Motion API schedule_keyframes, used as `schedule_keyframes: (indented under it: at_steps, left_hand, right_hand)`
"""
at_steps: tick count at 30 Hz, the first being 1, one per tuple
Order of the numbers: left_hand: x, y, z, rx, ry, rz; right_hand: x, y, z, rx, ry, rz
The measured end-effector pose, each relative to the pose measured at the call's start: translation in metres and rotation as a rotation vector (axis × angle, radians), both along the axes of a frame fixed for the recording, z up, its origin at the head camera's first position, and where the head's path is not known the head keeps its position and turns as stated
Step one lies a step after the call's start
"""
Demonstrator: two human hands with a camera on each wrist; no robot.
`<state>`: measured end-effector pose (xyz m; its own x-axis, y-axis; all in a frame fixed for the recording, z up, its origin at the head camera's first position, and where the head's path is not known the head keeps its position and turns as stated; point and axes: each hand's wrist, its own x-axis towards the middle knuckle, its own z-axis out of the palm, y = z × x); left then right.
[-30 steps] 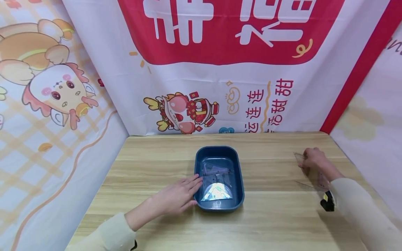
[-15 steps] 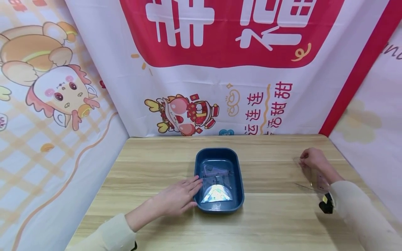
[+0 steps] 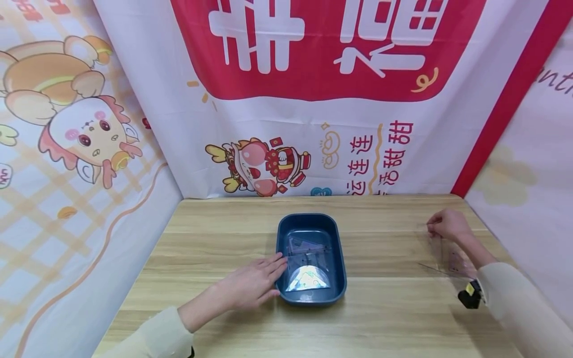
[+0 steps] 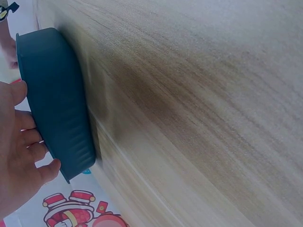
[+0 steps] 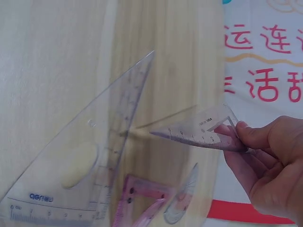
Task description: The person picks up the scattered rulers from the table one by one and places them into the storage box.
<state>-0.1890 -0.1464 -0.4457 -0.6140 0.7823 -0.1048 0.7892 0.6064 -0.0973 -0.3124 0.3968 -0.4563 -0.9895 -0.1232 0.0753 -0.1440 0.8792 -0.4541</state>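
My left hand (image 3: pixel 252 281) lies beside a dark blue plastic bin (image 3: pixel 342 268), its fingertips touching the left rim. In the left wrist view, the fingers (image 4: pixel 29 137) rest along the outer wall of the bin (image 4: pixel 59 94). A clear protractor (image 3: pixel 309 279) and a purplish triangular set square (image 3: pixel 304 245) lie inside. At the table's right, my right hand (image 3: pixel 449 226) pinches a small clear set square (image 5: pixel 203 132) by one end, tilted above the table. Below it lie a large clear set square (image 5: pixel 124 127), a pink set square (image 5: pixel 147 185) and a small clear curved-edge piece (image 5: pixel 182 201).
The wooden table (image 3: pixel 215 238) ends at a printed white and red cloth (image 3: pixel 313 114) behind it. More printed cloth (image 3: pixel 515 199) hangs at the right side. A black and yellow device (image 3: pixel 470 294) sits at my right wrist.
My right hand has turned slightly with the set square, whose outline is now fainter in the head view. The left hand stays at the bin. The head view has shifted a little.
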Motion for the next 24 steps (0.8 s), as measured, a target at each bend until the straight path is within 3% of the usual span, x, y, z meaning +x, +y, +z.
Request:
schedule_keyframes:
  at_steps: [13, 24]
  left_hand:
    - [0.000, -0.001, -0.002, 0.008, -0.026, 0.016]
    - [-0.001, -0.002, -0.001, -0.003, 0.009, -0.004]
  right_hand:
    - [0.009, -0.018, 0.028, -0.114, -0.058, 0.012]
    - [0.013, -0.030, 0.041, -0.154, -0.110, 0.021]
